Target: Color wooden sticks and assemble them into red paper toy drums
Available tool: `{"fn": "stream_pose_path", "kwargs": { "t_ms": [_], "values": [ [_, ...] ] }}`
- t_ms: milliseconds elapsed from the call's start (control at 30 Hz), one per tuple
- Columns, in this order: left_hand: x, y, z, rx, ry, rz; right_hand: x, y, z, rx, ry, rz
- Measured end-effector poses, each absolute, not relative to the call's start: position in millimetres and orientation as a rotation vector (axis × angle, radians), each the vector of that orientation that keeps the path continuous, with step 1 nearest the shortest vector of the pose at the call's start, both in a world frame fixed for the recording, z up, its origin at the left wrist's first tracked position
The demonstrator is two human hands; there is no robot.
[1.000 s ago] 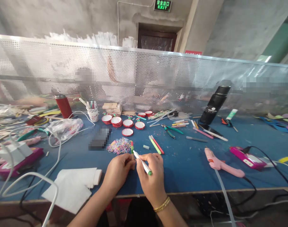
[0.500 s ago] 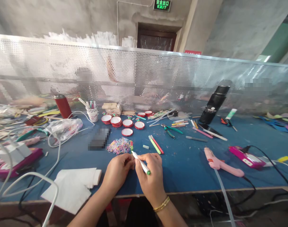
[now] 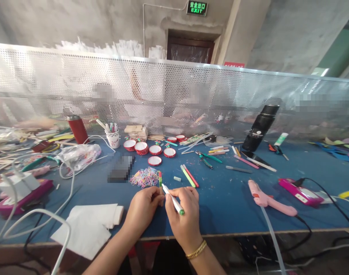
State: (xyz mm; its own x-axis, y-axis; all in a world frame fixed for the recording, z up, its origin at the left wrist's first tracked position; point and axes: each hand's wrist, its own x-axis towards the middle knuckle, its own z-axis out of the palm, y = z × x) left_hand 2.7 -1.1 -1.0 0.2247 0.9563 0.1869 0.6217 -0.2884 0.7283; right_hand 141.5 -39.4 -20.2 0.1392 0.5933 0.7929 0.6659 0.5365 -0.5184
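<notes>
My left hand pinches a thin wooden stick upright, its upper part coloured red and green. In my right hand is a white marker with a green end, its tip touching or very close to the stick. Just beyond my left hand lies a heap of colourful rubber bands. A small pale green cap sits on the table past the marker. Two more markers, a green one and a red one, lie side by side to its right.
Red-rimmed white discs stand farther back, near a paper cup of pens. A black phone and white cloth are on the left. Right are pliers, a pink glue gun, a power strip and a black flask.
The stick stands a little taller and more upright above my left fingers, showing more of its coloured end. The marker has shifted slightly along with my right hand.
</notes>
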Motion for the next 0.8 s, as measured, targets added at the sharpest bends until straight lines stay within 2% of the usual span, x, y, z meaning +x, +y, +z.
{"fn": "stream_pose_path", "kwargs": {
  "t_ms": [800],
  "values": [
    [1.6, 0.1, -4.5, 2.004, 1.373, 0.857, 145.6, -37.5, -17.7, -1.143, -1.468, 0.034]
  ]
}}
